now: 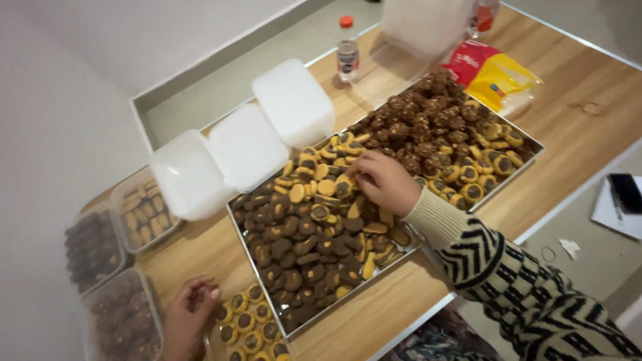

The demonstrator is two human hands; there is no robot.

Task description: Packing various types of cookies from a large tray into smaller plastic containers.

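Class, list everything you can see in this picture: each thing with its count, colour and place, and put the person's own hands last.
Metal tray: one, silver, centre of table, full of cookies.
Wooden table: one, light brown.
Empty tubs: three, white, left of tray.
Filled clear containers: three plus one at bottom edge, far left.
Bottle: one, clear with red cap, top.
Snack bags: red and yellow, top right.
Right hand: on the tray's cookies.
Left hand: bottom left, beside container of yellow cookies.

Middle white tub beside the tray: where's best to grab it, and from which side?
Probably by the flat top of the middle white tub, from above with fingers spread over its near and far edges: neighbouring tubs press in on both sides, and the tray sits close alongside.
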